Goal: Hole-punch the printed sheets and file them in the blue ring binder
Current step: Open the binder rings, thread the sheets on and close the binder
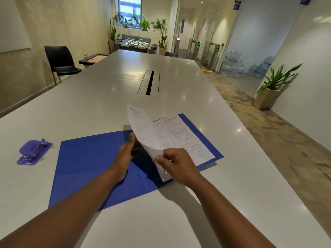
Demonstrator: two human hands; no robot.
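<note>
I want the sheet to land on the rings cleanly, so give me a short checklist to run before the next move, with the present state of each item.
1. Binder open flat on the table: ok.
2. Right hand has a grip on the lifted sheet near its lower edge: ok.
3. Left hand at the spine by the rings: ok.
4. Rings open: cannot tell, the hand and sheet hide them.
5. Lifted sheet punched: cannot tell.
6. Filed sheets lying flat on the right cover: ok.
7. Punch clear of the binder, off to the left: ok.
</note>
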